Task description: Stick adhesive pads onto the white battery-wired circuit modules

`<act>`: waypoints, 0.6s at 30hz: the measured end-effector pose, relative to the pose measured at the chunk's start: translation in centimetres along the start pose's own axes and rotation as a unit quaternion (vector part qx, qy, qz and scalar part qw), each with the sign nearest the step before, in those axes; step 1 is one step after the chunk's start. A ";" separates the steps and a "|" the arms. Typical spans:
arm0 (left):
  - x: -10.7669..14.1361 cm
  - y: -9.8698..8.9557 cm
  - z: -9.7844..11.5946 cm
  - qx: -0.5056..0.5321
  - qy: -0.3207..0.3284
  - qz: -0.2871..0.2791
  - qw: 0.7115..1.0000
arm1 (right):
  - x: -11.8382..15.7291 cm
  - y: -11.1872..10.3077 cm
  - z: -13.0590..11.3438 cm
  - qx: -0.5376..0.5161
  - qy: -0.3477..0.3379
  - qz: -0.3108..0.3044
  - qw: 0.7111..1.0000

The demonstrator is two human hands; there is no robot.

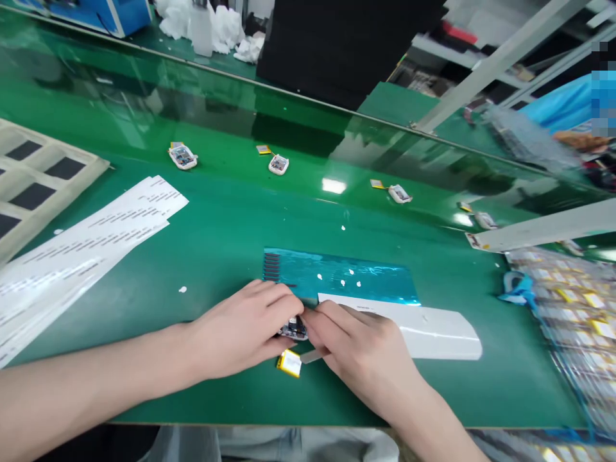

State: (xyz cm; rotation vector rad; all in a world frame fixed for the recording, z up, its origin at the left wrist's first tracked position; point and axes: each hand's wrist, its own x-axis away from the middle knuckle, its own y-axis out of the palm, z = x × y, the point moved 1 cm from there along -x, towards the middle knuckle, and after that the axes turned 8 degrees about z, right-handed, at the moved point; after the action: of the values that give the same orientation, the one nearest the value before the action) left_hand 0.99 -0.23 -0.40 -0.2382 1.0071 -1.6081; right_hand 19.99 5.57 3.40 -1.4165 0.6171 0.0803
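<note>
My left hand (243, 330) is closed around a small electronic device (292, 329) with an exposed circuit board, low over the green bench. Its fingers hide much of the casing. At the device's right edge, my right hand (368, 343) is closed in a pinch; whatever lies between its fingertips is hidden. A thin pale strip (312, 356) sticks out beneath the right hand, its kind unclear. Just below the device lies a small yellow-edged battery (289, 363). Beyond my hands is a blue film sheet (356, 276) with dark strips at its left end, and a white label sheet (443, 330).
Printed white strips (91, 250) and a compartmented tray (91, 170) are at left. Open devices with batteries, such as one device (183, 156), line the far side. At right lie bagged batteries (577, 321) and a tape roll (517, 285). A person's blue sleeve (561, 106) shows far right.
</note>
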 end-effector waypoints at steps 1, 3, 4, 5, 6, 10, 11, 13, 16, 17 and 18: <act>0.0 0.0 0.0 -0.001 0.000 0.000 1.000 | 0.1 0.0 0.1 -0.015 0.006 -0.002 1.000; 0.0 0.1 0.0 0.000 0.000 -0.002 1.000 | 0.3 0.2 0.6 -0.048 0.023 -0.010 0.999; 0.0 0.1 0.0 0.001 0.001 -0.004 1.000 | 0.4 0.3 0.9 -0.061 0.031 -0.013 0.998; -0.1 0.1 0.0 0.001 0.003 -0.005 1.000 | 0.6 0.4 1.1 -0.070 0.035 -0.014 0.997; -0.1 0.1 0.0 0.001 0.004 -0.005 1.000 | 0.7 0.5 1.3 -0.078 0.035 -0.012 0.996; -0.2 0.1 0.0 -0.009 0.004 -0.002 1.000 | 0.9 0.6 1.4 -0.073 0.002 0.000 0.997; -0.3 0.1 0.0 -0.011 0.004 -0.003 1.000 | 0.8 0.5 1.4 -0.062 -0.007 0.003 0.998; -0.3 0.1 0.1 -0.014 0.007 -0.003 1.000 | 0.6 0.2 1.2 -0.036 -0.024 0.000 0.999; -0.2 0.1 0.1 -0.011 0.010 0.000 1.000 | 0.1 -0.4 1.1 -0.020 -0.046 -0.022 0.998; -0.2 0.1 0.1 -0.009 0.009 0.002 1.000 | 0.0 -0.5 1.2 -0.026 -0.052 -0.031 0.998; -0.2 0.1 0.0 -0.007 0.008 0.004 1.000 | 0.0 -0.5 1.3 -0.035 -0.056 -0.036 0.997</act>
State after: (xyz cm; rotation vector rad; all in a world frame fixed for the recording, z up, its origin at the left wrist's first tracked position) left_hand 1.11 -0.11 -0.36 -0.2313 1.0300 -1.5982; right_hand 20.61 6.74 3.88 -1.4903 0.4739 0.1248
